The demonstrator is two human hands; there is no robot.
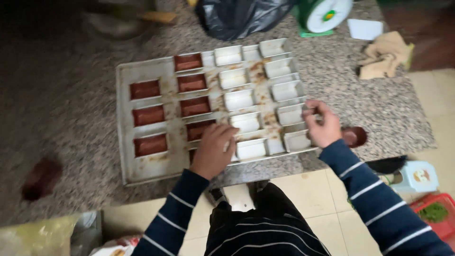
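A large metal baking tray (124, 118) lies on a speckled granite counter. It carries rows of small rectangular tins: those on the left hold a reddish-brown filling (148, 115), those on the right are white inside (239, 99). My left hand (213, 149) rests palm down on the tins at the tray's near edge, fingers curled over a white tin (251, 149). My right hand (321, 124) is at the tray's right edge, fingers pinched by a small tin (290, 114). Whether it grips the tin is unclear.
A black plastic bag (237, 16) and a green-and-white scale (324, 14) stand at the counter's far side, with a beige cloth (385, 60) at the right. A brown piece (40, 178) lies at left. Tiled floor, a red basket (436, 213) and a small box (417, 176) are below.
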